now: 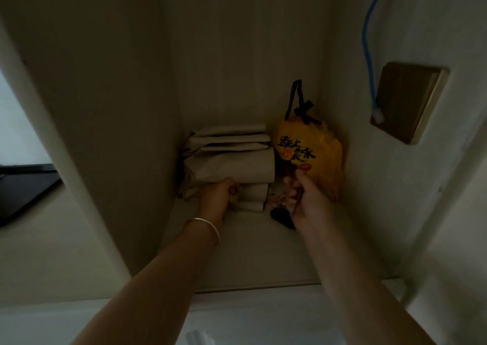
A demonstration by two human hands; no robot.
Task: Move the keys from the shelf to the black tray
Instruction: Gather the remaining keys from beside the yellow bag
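Observation:
The keys [282, 216], a dark fob with a small light ring and tag, lie on the dim shelf [237, 255] in front of a yellow bag. My right hand [307, 199] is curled over them, fingers closed on the upper part of the bunch. My left hand [220, 195], with a bangle on the wrist, rests against the front of a stack of folded brown paper bags [232, 160]. A black tray-like surface [23, 186] shows at the far left, outside the shelf.
A yellow plastic bag [313, 157] with black print and a black tie stands at the shelf's back right. The shelf's side walls close in left and right. A blue cable [367, 46] hangs by a brass wall plate [405, 102] on the right.

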